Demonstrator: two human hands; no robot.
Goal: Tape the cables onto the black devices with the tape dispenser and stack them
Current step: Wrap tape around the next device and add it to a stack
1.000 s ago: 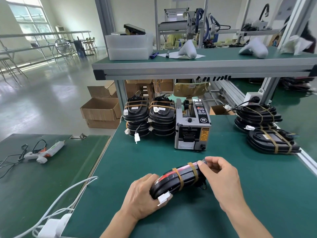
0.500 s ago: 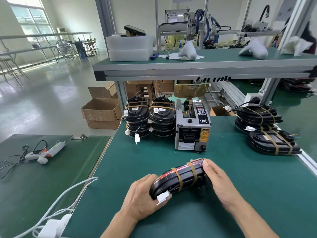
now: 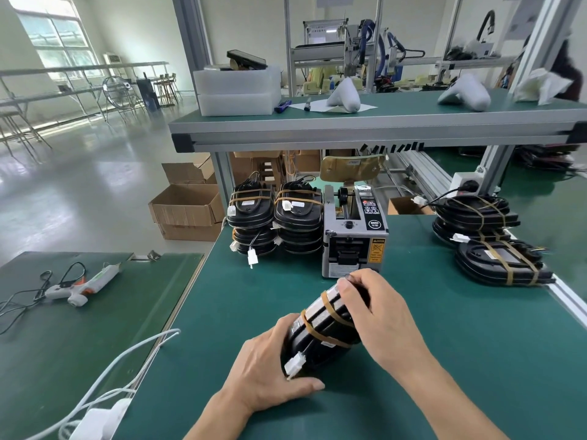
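I hold a black device (image 3: 320, 336) on edge over the green table (image 3: 476, 360), two tan tape bands wrapped across it and a white connector (image 3: 293, 367) hanging at its near end. My left hand (image 3: 270, 373) grips the near end, thumb under it. My right hand (image 3: 381, 315) grips the far end, fingers curled over the top. The grey tape dispenser (image 3: 354, 239) stands just behind. Two stacks of taped black devices (image 3: 274, 217) sit to the dispenser's left, and more taped devices (image 3: 489, 239) lie at the right.
A glue gun (image 3: 82, 285) with its cord lies on the left table. A white cable and adapter (image 3: 104, 404) lie at the near left edge. Cardboard boxes (image 3: 187, 208) stand on the floor. A shelf (image 3: 374, 128) overhangs the back of the table.
The device has turned from lying crosswise to pointing away from me, raised more onto its edge. My right hand moved up over its far end; my left hand shifted under the near end.
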